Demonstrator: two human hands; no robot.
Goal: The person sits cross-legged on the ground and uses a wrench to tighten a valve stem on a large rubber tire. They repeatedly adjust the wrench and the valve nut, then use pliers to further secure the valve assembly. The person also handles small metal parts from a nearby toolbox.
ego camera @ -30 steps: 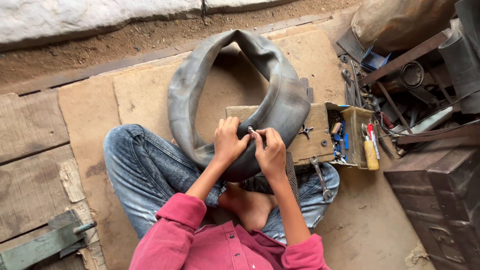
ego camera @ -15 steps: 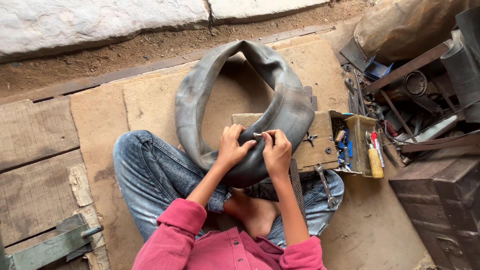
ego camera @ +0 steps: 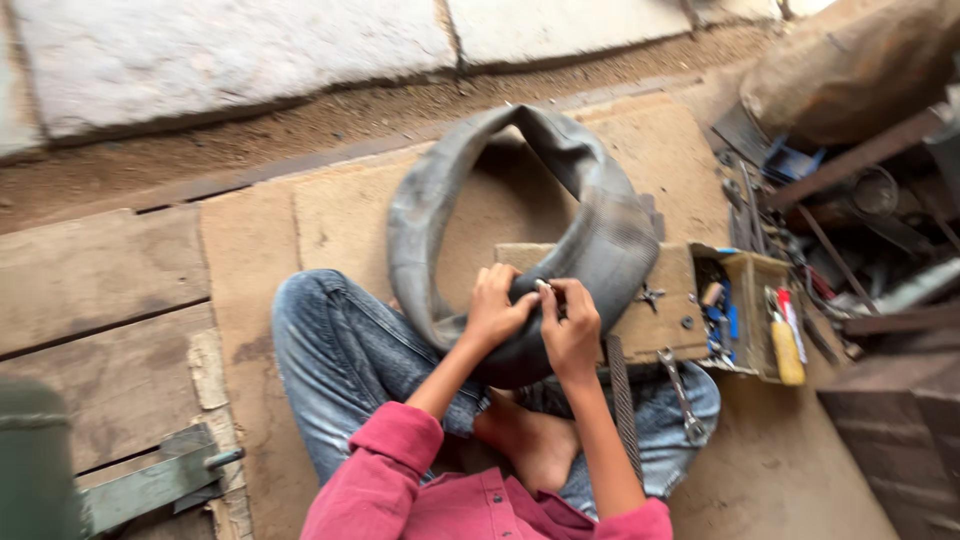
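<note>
Since the earlier frame the view had come closer, while both hands stayed on the grey inner tube (ego camera: 600, 240). It leaned over the wooden box's (ego camera: 660, 310) left edge, against the knees, for support. The left hand (ego camera: 495, 305) gripped the rubber; the right hand (ego camera: 572, 325) pinched a small pale piece (ego camera: 543, 286).

Single head-mounted cam, looked steeply down from above the seated person's own lap, facing forward toward the stone kerb (ego camera: 230, 60) at frame top. Close range: left hand (ego camera: 495, 305) and right hand (ego camera: 572, 325) sat near centre on the inner tube (ego camera: 600, 230), wooden toolbox (ego camera: 750, 310) at right edge of reach. No second view, so no overlap.
</note>
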